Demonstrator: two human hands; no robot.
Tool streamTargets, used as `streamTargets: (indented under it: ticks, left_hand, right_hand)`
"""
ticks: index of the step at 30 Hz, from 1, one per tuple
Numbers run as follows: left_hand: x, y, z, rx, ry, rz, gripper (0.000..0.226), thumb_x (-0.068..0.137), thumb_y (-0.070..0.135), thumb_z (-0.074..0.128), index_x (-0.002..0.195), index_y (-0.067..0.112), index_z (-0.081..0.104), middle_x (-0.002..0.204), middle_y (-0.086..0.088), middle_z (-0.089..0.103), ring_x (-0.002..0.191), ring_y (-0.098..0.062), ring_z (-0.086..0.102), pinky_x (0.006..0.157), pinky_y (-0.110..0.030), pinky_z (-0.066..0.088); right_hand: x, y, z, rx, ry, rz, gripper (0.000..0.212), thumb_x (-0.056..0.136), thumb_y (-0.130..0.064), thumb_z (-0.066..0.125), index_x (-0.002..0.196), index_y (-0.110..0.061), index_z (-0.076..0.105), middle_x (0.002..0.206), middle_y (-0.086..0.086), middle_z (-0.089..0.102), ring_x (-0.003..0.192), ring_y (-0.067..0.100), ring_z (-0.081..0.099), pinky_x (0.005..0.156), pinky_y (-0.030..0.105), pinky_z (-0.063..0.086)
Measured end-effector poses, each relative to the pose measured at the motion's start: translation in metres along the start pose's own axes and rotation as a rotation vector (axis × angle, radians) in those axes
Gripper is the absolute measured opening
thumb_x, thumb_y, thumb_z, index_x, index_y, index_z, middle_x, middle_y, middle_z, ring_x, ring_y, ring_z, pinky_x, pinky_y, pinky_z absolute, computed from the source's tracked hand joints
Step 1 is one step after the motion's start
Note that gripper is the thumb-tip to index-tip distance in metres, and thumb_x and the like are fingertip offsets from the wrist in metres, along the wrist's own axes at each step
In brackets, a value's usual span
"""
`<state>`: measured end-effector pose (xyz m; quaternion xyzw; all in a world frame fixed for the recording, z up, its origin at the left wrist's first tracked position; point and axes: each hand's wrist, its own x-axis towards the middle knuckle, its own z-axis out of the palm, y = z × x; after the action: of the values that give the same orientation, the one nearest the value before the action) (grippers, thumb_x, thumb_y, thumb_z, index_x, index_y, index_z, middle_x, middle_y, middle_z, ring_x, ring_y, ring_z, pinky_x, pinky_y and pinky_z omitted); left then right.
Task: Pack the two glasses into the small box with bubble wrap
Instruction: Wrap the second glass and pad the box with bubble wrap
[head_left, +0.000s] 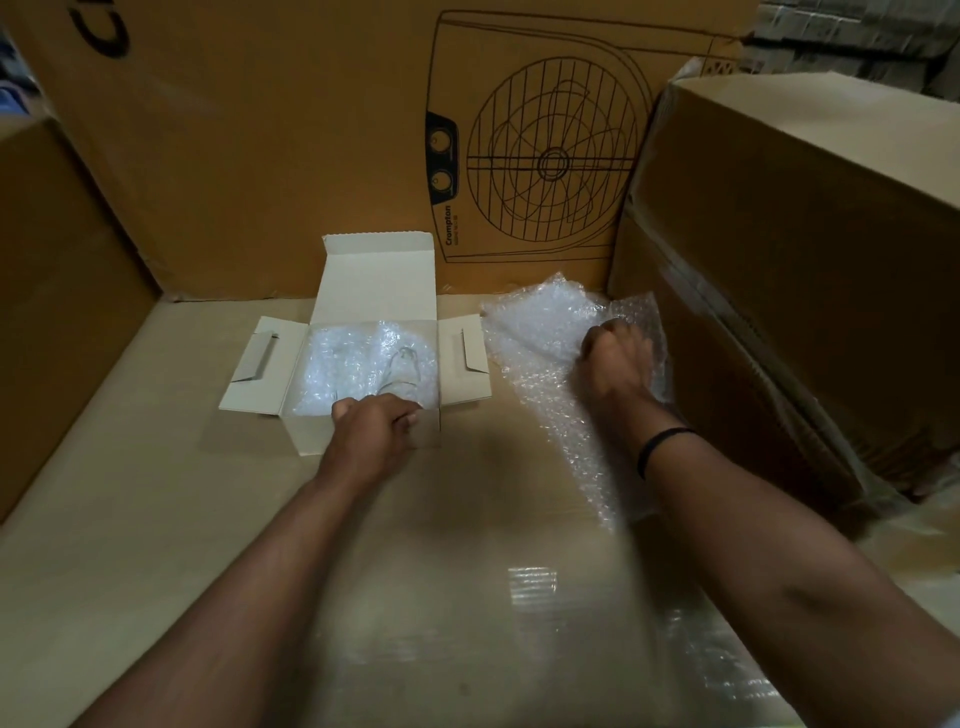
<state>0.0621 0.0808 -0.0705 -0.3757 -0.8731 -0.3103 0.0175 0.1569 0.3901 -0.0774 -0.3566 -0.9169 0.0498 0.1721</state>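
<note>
Small box (306, 430) sits open on the bench (156, 519), lid up, lined with bubble wrap (337, 364); one glass (402, 371) lies in the box's right half, a second can't be made out. Left hand (371, 431) curled over the box's near wall, gripping it. Right hand (618, 358), right of the box, fisted, clutching a loose bubble wrap sheet (540, 332); fan carton (519, 156) behind the box.

Left hand (375, 422) grips the small box (311, 441) rim; right hand (618, 353) clutches loose bubble wrap (535, 332).
</note>
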Motion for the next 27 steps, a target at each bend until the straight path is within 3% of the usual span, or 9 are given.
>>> streamTargets:
  ticks: [3,6,9,13,17,19,22,24,27]
  left_hand:
    - [0.002,-0.005,0.002,0.002,-0.009,0.003,0.029,0.089,0.021,0.045,0.075,0.009,0.068,0.075,-0.005,0.068,0.075,-0.023,0.059,0.077,-0.029,0.018]
    - [0.003,-0.004,0.003,0.009,-0.001,-0.004,0.031,0.087,0.022,0.042,0.071,0.008,0.065,0.07,-0.006,0.064,0.074,-0.023,0.058,0.088,-0.019,0.017]
    - [0.001,-0.003,0.001,-0.01,0.016,-0.001,0.027,0.091,0.014,0.048,0.071,0.006,0.063,0.07,-0.006,0.063,0.072,-0.022,0.056,0.09,-0.015,0.016]
    - [-0.001,0.001,-0.002,-0.08,0.013,-0.007,0.026,0.094,0.008,0.053,0.072,0.011,0.067,0.075,-0.003,0.067,0.076,-0.02,0.057,0.079,-0.028,0.018]
    - [0.001,0.001,-0.005,-0.2,0.007,-0.049,0.015,0.09,0.009,0.064,0.096,0.014,0.076,0.101,0.004,0.07,0.102,-0.016,0.058,0.1,-0.035,0.027]
    - [-0.004,0.001,-0.007,-0.258,0.068,-0.071,0.024,0.087,0.01,0.068,0.11,0.012,0.073,0.115,0.0,0.066,0.114,-0.016,0.053,0.106,-0.037,0.035]
    - [-0.019,0.004,-0.014,-0.383,0.254,-0.062,0.017,0.089,0.01,0.065,0.104,0.011,0.073,0.106,-0.001,0.069,0.102,-0.012,0.06,0.091,-0.026,0.047]
    - [-0.027,0.006,-0.021,-0.532,0.301,-0.161,0.011,0.092,0.016,0.062,0.092,0.017,0.073,0.091,0.003,0.07,0.084,-0.009,0.063,0.077,-0.024,0.05]
    - [-0.029,-0.001,-0.035,-0.885,0.069,-0.439,0.03,0.093,0.045,0.055,0.092,0.017,0.065,0.081,-0.005,0.065,0.061,-0.017,0.058,0.052,-0.026,0.046]
  right_hand:
    - [0.001,-0.007,-0.017,0.213,0.05,0.018,0.009,0.082,-0.015,0.07,0.079,-0.019,0.063,0.087,0.005,0.066,0.088,0.028,0.06,0.077,0.035,0.047]
    - [-0.005,-0.012,-0.035,0.367,0.094,0.011,0.013,0.091,-0.022,0.064,0.083,-0.016,0.055,0.076,0.004,0.061,0.074,0.025,0.057,0.065,0.035,0.047]
    - [-0.018,-0.016,-0.057,0.439,0.19,-0.016,0.01,0.096,-0.02,0.056,0.09,-0.015,0.051,0.076,-0.001,0.054,0.07,0.018,0.05,0.061,0.035,0.04]
    - [-0.041,-0.019,-0.082,0.647,0.259,-0.07,0.006,0.097,-0.017,0.056,0.101,-0.018,0.052,0.084,-0.006,0.057,0.07,0.011,0.054,0.062,0.035,0.048]
    - [-0.086,-0.032,-0.082,0.736,0.163,-0.226,0.016,0.097,-0.012,0.058,0.113,-0.013,0.061,0.096,-0.006,0.062,0.07,-0.004,0.052,0.065,0.017,0.042]
    - [-0.111,-0.041,-0.071,0.689,0.128,-0.334,0.019,0.096,-0.01,0.057,0.114,-0.013,0.063,0.102,-0.003,0.067,0.072,-0.003,0.056,0.067,0.018,0.042]
    - [-0.145,-0.058,-0.05,0.59,0.111,-0.559,0.027,0.091,-0.008,0.052,0.114,-0.012,0.066,0.109,0.004,0.07,0.089,0.02,0.066,0.076,0.029,0.052]
    - [-0.164,-0.07,-0.039,0.53,0.078,-0.696,0.033,0.085,-0.008,0.059,0.116,-0.016,0.066,0.111,0.001,0.071,0.094,0.021,0.067,0.076,0.03,0.055]
    - [-0.187,-0.095,-0.022,0.319,-0.049,-0.879,0.05,0.074,-0.003,0.068,0.119,-0.025,0.068,0.118,-0.007,0.069,0.091,0.021,0.065,0.07,0.028,0.054]
